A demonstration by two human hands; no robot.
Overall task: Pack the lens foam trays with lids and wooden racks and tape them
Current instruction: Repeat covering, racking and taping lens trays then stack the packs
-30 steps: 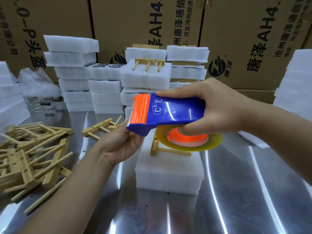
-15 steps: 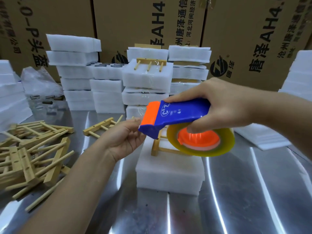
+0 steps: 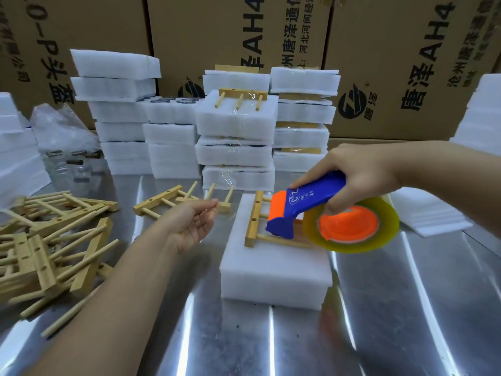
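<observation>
A white lidded foam tray (image 3: 273, 270) lies on the metal table (image 3: 406, 308), with a wooden rack (image 3: 253, 221) flat on its top. My right hand (image 3: 360, 172) grips a blue and orange tape dispenser (image 3: 306, 204) that carries a clear tape roll (image 3: 385, 229). The dispenser's mouth hangs just over the rack. My left hand (image 3: 189, 226) is left of the tray, thumb and forefinger pinched together on what looks like the clear tape end. The strip itself is faint and blurred.
A pile of wooden racks (image 3: 48, 240) fills the left side, and one loose rack (image 3: 162, 204) lies behind my left hand. Stacks of foam trays (image 3: 235, 126) stand at the back before cardboard boxes (image 3: 406, 50). Thin foam sheets (image 3: 428, 213) lie at the right.
My right hand has carried the dispenser right and down over the rack. My left hand has drawn away from the dispenser's mouth to the left.
</observation>
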